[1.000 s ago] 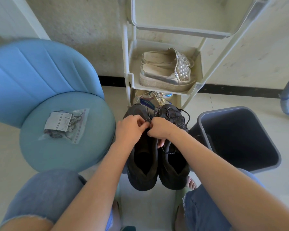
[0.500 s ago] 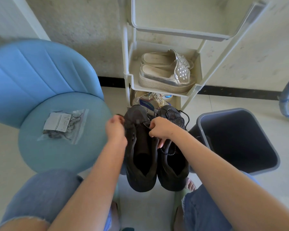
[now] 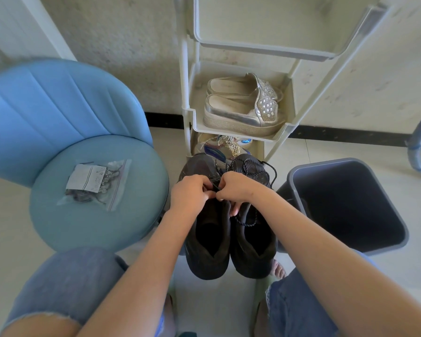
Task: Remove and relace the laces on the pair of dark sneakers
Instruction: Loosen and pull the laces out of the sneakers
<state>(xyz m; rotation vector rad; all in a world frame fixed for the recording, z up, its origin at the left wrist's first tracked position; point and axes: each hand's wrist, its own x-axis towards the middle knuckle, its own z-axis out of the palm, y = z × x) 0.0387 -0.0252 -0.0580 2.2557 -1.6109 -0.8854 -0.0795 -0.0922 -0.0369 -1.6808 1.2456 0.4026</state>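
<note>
Two dark sneakers stand side by side on the floor between my knees, toes pointing away from me. Over the tongue of the left sneaker [image 3: 208,239], my left hand [image 3: 189,194] and my right hand [image 3: 236,188] meet, and both pinch a black lace [image 3: 215,187] between their fingertips. The right sneaker [image 3: 253,242] has its dark lace threaded over the toe, and a loop [image 3: 246,223] hangs across its opening. The left sneaker's eyelets are hidden under my hands.
A blue chair [image 3: 66,147] stands on the left with a clear bag of small items [image 3: 95,184] on its seat. A grey bin [image 3: 348,205] is on the right. Behind the sneakers stands a white rack [image 3: 238,131] holding silver shoes [image 3: 243,105].
My left hand, which had pulled out to the left of the sneaker half a second ago, has come back to meet my right hand over the left sneaker's tongue.
</note>
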